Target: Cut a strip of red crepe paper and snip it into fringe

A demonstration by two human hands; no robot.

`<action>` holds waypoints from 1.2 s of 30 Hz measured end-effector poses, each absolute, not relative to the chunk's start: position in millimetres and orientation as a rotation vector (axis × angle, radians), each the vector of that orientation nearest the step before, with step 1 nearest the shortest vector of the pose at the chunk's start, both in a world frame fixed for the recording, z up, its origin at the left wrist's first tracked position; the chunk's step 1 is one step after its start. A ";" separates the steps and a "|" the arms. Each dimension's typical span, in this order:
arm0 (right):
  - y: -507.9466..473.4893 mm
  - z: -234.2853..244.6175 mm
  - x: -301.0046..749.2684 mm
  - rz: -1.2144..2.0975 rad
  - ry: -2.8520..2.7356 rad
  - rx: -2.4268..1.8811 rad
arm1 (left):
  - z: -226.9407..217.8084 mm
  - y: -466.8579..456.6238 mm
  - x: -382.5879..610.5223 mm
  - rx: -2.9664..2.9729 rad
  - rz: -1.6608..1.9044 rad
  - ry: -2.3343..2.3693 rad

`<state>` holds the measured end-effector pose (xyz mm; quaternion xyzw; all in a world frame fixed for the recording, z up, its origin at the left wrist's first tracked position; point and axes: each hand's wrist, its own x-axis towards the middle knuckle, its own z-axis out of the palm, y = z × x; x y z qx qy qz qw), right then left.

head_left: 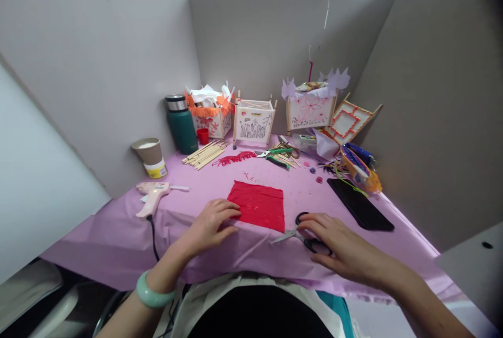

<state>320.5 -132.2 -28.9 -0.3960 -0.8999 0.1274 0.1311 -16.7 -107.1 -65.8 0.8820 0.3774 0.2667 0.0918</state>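
A piece of red crepe paper [259, 204], roughly square and creased, lies flat near the table's front edge. My left hand [214, 225] rests at its left side, fingertips touching the paper and fingers stretched out. To the right of the paper is a pair of scissors [291, 233] with dark handles, its blades slightly apart and pointing left. My right hand [334, 241] is at the handles, with fingers over them and the thumb on the near side. A fringed red paper strip [238, 158] and small red scraps lie beyond the square.
A pink glue gun [154, 194] lies at left, near stacked cups [147, 152] and a green bottle [182, 127]. Behind are bamboo sticks [206, 154], green-handled pliers [279, 157] and decorated paper lanterns [254, 123]. A black phone-like slab [359, 207] is at right. Grey panels [275, 39] enclose the table.
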 end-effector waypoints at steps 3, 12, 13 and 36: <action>-133.5 -34.5 317.1 0.309 -2.572 -1.190 | -70.0 -104.4 -16.0 2.609 0.868 1.141; -128.8 -47.7 327.8 0.369 -2.561 -1.158 | -70.7 -100.5 -22.8 2.592 0.937 1.164; -128.5 -48.6 327.7 0.355 -2.563 -1.159 | -70.4 -99.7 -23.7 2.596 0.931 1.176; -163.3 -45.8 291.3 1.819 -1.478 -0.930 | -34.2 -82.8 3.5 1.307 1.300 0.888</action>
